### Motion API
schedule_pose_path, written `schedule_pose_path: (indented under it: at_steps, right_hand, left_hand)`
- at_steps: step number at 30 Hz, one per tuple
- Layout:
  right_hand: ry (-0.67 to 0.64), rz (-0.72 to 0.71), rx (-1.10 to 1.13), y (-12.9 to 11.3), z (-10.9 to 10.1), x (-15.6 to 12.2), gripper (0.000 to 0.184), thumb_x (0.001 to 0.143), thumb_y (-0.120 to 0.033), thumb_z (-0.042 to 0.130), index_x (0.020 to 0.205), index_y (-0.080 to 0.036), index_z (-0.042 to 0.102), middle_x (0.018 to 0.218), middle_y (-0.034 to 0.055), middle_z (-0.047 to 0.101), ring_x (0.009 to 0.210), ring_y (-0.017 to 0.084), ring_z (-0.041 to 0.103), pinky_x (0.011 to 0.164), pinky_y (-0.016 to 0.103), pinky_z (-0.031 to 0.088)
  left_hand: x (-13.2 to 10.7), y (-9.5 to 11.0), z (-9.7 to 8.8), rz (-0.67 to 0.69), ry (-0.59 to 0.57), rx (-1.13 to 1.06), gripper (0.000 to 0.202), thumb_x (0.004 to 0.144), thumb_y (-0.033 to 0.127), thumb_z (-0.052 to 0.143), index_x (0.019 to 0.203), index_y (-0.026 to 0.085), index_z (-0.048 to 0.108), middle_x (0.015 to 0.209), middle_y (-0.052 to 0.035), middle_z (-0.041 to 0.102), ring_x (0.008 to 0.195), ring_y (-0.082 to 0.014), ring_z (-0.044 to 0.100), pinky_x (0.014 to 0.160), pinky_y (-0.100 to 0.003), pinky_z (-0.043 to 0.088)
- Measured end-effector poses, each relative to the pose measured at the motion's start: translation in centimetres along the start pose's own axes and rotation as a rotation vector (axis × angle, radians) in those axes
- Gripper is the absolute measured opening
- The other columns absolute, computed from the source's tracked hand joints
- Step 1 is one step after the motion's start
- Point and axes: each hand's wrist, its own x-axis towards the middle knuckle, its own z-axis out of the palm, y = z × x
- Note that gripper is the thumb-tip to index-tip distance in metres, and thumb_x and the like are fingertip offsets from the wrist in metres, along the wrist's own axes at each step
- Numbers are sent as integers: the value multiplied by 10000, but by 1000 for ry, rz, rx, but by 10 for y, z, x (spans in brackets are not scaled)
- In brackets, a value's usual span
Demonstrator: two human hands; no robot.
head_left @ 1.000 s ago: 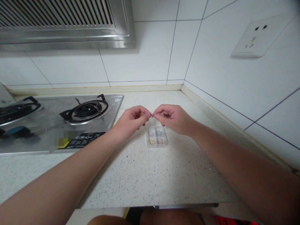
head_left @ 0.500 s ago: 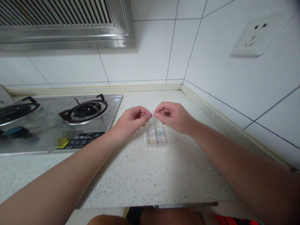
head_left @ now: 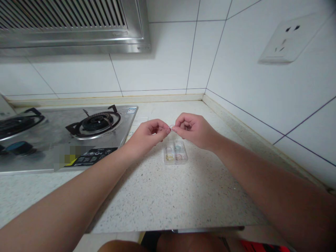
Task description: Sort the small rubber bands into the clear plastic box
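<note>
- A pale speckled stone countertop (head_left: 157,196) runs into a corner of glossy white wall tiles (head_left: 162,63).
- A stainless steel gas stove (head_left: 65,140) with black burners sits at the left. A metal range hood (head_left: 70,24) hangs above it.
- A white wall socket (head_left: 285,42) is set high on the right wall.
- The left hand (head_left: 147,134) and right hand (head_left: 194,129) meet above the middle of the counter, fingertips almost touching.
- Between them is a tiny thin clear loop (head_left: 171,126), held in the air above the counter.
- Each hand pinches one end of the loop between thumb and forefinger, with the other fingers curled in.
- The loop's long axis runs left to right, roughly level, one end towards each hand. It is too small to tell more of its shape.
- Just below and nearer than the fingertips, a small clear plastic compartment box (head_left: 175,153) rests on the counter, apart from both hands. Small coloured rings lie in its cells.
</note>
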Motion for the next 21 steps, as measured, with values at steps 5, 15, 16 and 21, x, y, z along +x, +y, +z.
schedule_pose_path:
  at_steps: [5,15,16,21]
  right_hand:
    - [31,-3,-12,-2,0,0,239,835,-349,755,810,-167,603,567,-57,524,504,72,424,468,218,314]
    - [39,26,44,-1,-1,1,209,851,-358,735,852,-161,664,537,-52,526,478,77,438,441,220,303]
    - [38,31,48,-1,-1,1,216,849,-364,737,856,-160,670,537,-50,528,479,78,441,438,220,299]
    - [43,31,44,-3,-1,1,217,866,-367,717,878,-151,701,536,-40,541,481,80,450,434,220,288]
  left_hand:
    - [0,1,0,-5,0,1,162,834,314,701,846,158,657,678,25,555,590,-84,488,523,-213,368]
    - [0,1,1,-15,8,9,160,827,316,699,839,159,668,691,19,576,574,-81,482,519,-214,376]
    - [0,1,1,-16,7,7,162,826,317,699,840,159,667,694,17,580,575,-81,485,519,-213,377]
    - [0,0,0,-19,8,-8,154,836,311,678,837,158,660,703,10,592,586,-84,501,513,-208,373]
